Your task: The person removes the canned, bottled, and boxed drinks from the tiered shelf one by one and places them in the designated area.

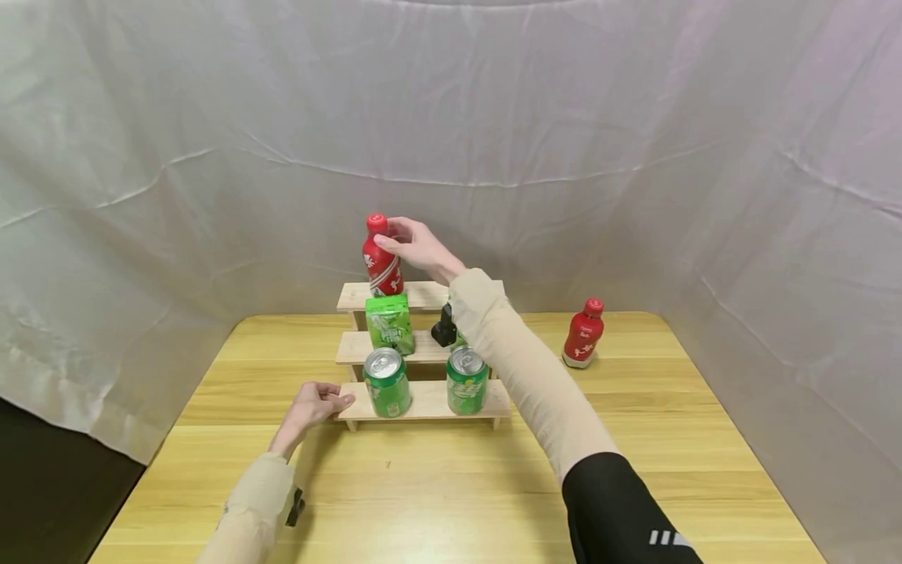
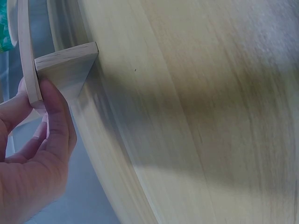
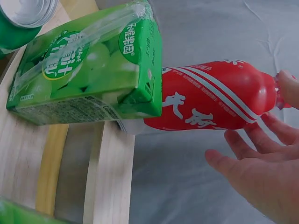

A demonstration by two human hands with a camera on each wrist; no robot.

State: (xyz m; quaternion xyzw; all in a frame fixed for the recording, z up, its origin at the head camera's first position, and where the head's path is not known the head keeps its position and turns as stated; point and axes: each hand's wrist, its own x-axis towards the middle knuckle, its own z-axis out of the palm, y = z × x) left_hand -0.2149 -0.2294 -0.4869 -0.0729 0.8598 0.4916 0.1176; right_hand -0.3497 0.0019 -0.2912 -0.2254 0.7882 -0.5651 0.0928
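Observation:
A red bottle (image 1: 383, 270) (image 3: 210, 100) stands at the left of the top step of a three-step wooden shelf (image 1: 430, 403). My right hand (image 1: 416, 244) (image 3: 261, 177) is up at its neck: the thumb touches the neck, while the fingers are spread, nearly straight and apart from the bottle. A green carton (image 1: 390, 323) (image 3: 88, 74) stands on the middle step in front of the bottle. My left hand (image 1: 315, 403) (image 2: 42, 154) pinches the left end of the shelf's bottom board (image 2: 65, 70) between thumb and fingers.
Two green cans (image 1: 386, 381) (image 1: 467, 380) stand on the bottom step. A second red bottle (image 1: 583, 333) stands on the wooden table (image 1: 437, 486) to the right of the shelf. Grey cloth hangs close behind and on both sides.

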